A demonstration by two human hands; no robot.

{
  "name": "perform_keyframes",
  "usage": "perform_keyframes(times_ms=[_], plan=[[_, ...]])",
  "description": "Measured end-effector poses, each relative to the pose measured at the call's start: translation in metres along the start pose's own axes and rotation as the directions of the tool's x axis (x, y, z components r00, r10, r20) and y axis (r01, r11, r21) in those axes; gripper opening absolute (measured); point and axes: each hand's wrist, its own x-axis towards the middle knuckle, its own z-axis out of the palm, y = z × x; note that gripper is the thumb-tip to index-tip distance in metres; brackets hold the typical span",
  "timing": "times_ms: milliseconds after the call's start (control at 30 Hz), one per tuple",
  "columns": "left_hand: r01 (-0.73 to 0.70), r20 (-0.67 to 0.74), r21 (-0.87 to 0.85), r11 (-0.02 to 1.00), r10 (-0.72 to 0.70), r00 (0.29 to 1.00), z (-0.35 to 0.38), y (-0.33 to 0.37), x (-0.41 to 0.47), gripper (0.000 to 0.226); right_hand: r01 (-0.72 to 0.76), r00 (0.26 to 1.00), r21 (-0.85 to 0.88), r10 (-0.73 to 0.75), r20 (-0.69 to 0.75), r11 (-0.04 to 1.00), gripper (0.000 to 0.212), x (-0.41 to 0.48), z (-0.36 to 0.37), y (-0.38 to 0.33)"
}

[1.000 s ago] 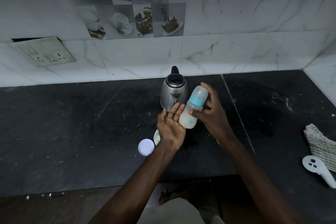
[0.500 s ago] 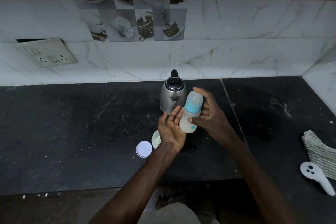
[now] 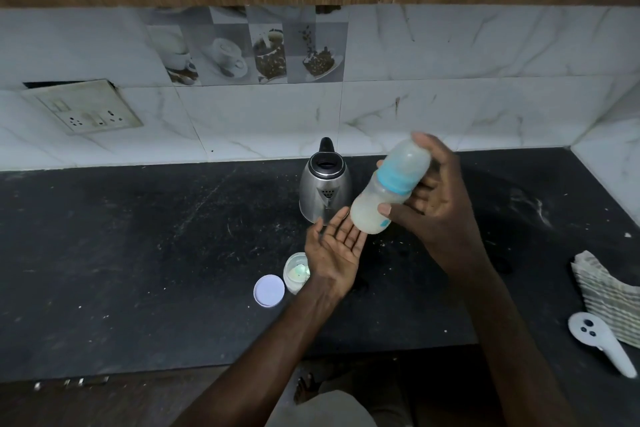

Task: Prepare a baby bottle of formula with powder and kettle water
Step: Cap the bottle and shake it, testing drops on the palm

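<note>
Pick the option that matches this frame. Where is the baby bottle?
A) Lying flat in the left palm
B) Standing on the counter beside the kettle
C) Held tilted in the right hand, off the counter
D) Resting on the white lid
C: the right hand grips the baby bottle at a tilt above the counter, its base near the fingertips of the open left hand.

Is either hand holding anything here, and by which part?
The right hand grips the tilted baby bottle: thumb on its lower body, fingers behind the blue collar and cap. The left hand is open, palm up, holding nothing.
</note>
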Motion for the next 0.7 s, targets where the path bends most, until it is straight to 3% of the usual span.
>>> perform_keyframes(times_ms=[100, 167, 233, 300, 367, 467, 500, 600, 633, 700], plan=[[0.014, 0.016, -0.029, 0.999, -0.013, 1.0, 0.001, -0.002, 0.005, 0.048, -0.031, 0.967, 0.004, 0.031, -0.251, 1.0, 0.098, -0.012, 0.027, 0.021], [0.038, 0.039, -0.064, 0.997, -0.036, 0.999, 0.002, -0.004, 0.006, 0.047, -0.151, 0.985, -0.11, 0.141, -0.099, 0.982, 0.097, -0.022, 0.042, 0.039], [0.036, 0.045, -0.073, 0.997, -0.032, 0.998, 0.003, -0.003, 0.008, 0.047, -0.181, 0.982, -0.155, 0.171, -0.08, 0.971, 0.095, -0.026, 0.041, 0.043], [0.019, 0.046, -0.07, 0.997, -0.016, 0.999, 0.002, 0.002, 0.01, 0.05, -0.139, 0.938, -0.016, 0.127, -0.323, 0.99, 0.095, -0.024, 0.041, 0.04], [0.027, 0.055, -0.078, 0.997, -0.023, 0.998, -0.004, 0.003, 0.01, 0.05, -0.117, 0.89, 0.007, 0.108, -0.443, 0.993, 0.095, -0.025, 0.051, 0.046], [0.066, 0.03, -0.069, 0.995, -0.064, 0.997, -0.008, 0.004, 0.011, 0.051, -0.234, 0.948, -0.131, 0.196, -0.249, 0.964, 0.095, -0.03, 0.063, 0.058], [0.053, 0.026, -0.067, 0.996, -0.051, 0.998, -0.009, 0.006, 0.012, 0.052, -0.249, 0.937, -0.115, 0.21, -0.278, 0.962, 0.093, -0.026, 0.06, 0.059], [0.02, 0.043, -0.044, 0.999, -0.018, 0.999, -0.01, 0.013, 0.013, 0.055, -0.149, 0.828, 0.008, 0.129, -0.545, 0.989, 0.092, -0.014, 0.054, 0.06], [0.027, 0.039, -0.054, 0.998, -0.025, 0.999, -0.014, 0.013, 0.013, 0.056, -0.167, 0.823, 0.005, 0.142, -0.55, 0.986, 0.091, -0.013, 0.058, 0.061], [0.052, 0.013, -0.046, 0.998, -0.051, 0.999, -0.017, 0.013, 0.014, 0.057, -0.272, 0.908, -0.154, 0.201, -0.367, 0.95, 0.093, -0.02, 0.07, 0.064]])
